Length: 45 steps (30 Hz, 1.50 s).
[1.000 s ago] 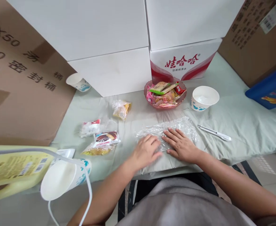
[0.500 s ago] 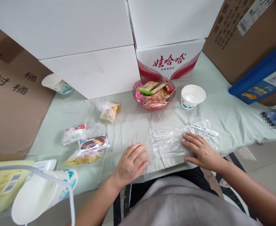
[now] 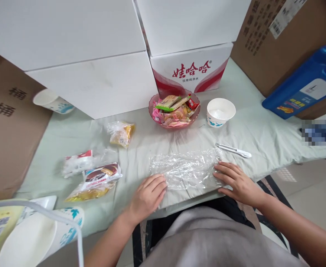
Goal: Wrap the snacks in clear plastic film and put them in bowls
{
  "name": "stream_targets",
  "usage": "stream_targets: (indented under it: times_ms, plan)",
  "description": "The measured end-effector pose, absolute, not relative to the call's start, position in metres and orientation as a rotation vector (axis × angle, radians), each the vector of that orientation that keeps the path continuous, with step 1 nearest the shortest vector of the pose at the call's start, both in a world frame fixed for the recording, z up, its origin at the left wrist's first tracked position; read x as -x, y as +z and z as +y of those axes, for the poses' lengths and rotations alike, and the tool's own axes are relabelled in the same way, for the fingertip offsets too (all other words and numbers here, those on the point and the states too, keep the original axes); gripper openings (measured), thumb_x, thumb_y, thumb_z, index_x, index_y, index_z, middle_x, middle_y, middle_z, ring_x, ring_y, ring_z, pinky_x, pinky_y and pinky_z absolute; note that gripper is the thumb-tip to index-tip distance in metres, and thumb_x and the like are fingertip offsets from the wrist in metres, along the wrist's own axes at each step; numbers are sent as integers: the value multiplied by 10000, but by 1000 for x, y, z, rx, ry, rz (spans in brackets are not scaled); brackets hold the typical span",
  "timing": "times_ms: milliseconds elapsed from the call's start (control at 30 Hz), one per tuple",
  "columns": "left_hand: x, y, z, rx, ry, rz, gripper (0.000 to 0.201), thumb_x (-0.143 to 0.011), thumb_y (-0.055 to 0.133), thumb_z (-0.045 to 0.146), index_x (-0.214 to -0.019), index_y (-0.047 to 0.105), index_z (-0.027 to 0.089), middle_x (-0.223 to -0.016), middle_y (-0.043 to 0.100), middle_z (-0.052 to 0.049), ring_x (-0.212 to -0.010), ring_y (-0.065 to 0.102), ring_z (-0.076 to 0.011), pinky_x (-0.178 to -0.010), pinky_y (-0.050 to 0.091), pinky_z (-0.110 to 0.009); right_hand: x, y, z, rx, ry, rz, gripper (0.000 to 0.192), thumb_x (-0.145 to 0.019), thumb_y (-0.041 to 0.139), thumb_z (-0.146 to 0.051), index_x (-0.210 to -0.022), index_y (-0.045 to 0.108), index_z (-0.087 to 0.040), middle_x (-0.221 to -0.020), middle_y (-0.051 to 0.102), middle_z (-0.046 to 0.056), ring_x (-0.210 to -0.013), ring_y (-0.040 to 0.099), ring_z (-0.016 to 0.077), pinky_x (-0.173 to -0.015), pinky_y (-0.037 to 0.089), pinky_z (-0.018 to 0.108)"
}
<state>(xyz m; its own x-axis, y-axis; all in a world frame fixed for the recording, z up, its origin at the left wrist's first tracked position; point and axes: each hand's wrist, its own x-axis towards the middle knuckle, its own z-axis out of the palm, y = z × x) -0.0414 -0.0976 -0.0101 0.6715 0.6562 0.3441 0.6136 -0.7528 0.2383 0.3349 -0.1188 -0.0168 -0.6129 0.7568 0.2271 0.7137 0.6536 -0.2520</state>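
At the clear plastic's (image 3: 186, 170) eight o'clock, the left hand (image 3: 148, 194) curls slightly, grip unclear; at three, the right hand's (image 3: 239, 185) spread fingers hold nothing.

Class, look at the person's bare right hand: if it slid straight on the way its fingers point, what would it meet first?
The bare right hand would first meet the clear, crinkled plastic sheet; its fingers appear to be right at the sheet's edge, though actual contact is hard to judge.
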Motion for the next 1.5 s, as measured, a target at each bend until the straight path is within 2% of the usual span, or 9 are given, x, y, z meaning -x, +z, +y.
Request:
stream_targets:
  times_ms: [233, 467, 633, 833, 1000, 1100, 1200, 1367, 1500]
  plan:
    - [39, -2, -92, -2644, 675, 1064, 172, -892, 479, 79, -916, 622, 171, -995, 683, -70, -1062, 617, -207, -954, 529, -371, -324, -10, -125, 1037, 355, -2388, 154, -906, 563, -145, -1036, 616, -208, -961, 699, 54, -939, 635, 192, -823, 530, 361]
    - [38, 10, -64, -2433, 591, 1413, 164, -950, 422, 235, -945, 583, 205, -849, 694, -12, -738, 669, -153, -682, 536, -275, -318, -3, -97, 1463, 440, -2065, 142, -955, 453, -258, -965, 591, -224, -835, 699, 35, -739, 673, 175, -666, 531, 299]
    - [30, -4, -44, -2469, 592, 1646, 179, -930, 448, 246, -1005, 601, 193, -878, 724, -36, -760, 693, -179, -676, 523, -274, -305, -5, -61, 1729, 312, -2014, 253, -958, 402, -328, -1007, 631, -232, -941, 729, 57, -838, 691, 232, -731, 519, 351]
    - [28, -11, -37, -2441, 369, 1904, 175, -916, 497, 247, -1030, 619, 193, -870, 715, -54, -712, 677, -205, -582, 470, -286, -294, -14, -44, 2000, 115, -2232, 359, -990, 353, -384, -1074, 645, -193, -961, 704, 99, -759, 661, 245, -642, 451, 344]
    - [25, 1, -42, -2426, 335, 2138, 206, -892, 551, 251, -1063, 620, 159, -938, 656, -104, -819, 643, -265, -633, 472, -337, -298, -16, -49, 1857, -37, -2290, 369, -972, 407, -392, -1119, 638, -144, -1067, 627, 158, -994, 583, 306, -847, 464, 412]
    - [12, 6, -52, -2545, 479, 2053, 177, -908, 519, 228, -1021, 634, 155, -929, 621, -110, -862, 612, -268, -688, 476, -350, -302, -15, -52, 1767, -8, -2299, 335, -955, 441, -362, -1103, 636, -133, -1066, 620, 167, -1018, 551, 319, -909, 450, 450]
    - [-5, 3, -60, -2604, 490, 1777, 185, -932, 484, 240, -993, 642, 167, -884, 617, -91, -814, 586, -250, -693, 477, -357, -305, -14, -59, 1734, 98, -2315, 263, -949, 443, -325, -1021, 639, -165, -935, 646, 125, -912, 580, 288, -857, 470, 434]
    - [-24, -3, -64, -2567, 363, 1813, 288, -909, 536, 311, -1137, 629, 162, -993, 607, -138, -927, 544, -306, -756, 479, -433, -306, -8, -86, 1659, 362, -2331, 189, -938, 443, -275, -886, 612, -212, -841, 644, 71, -813, 605, 231, -763, 492, 368]
    - [-40, -4, -75, -2575, 453, 1755, 304, -903, 527, 247, -1179, 615, 157, -1116, 591, -161, -975, 527, -314, -781, 474, -467, -306, -9, -111, 1713, 404, -2280, 249, -937, 458, -325, -1102, 591, -196, -943, 651, 96, -822, 644, 236, -730, 518, 368]
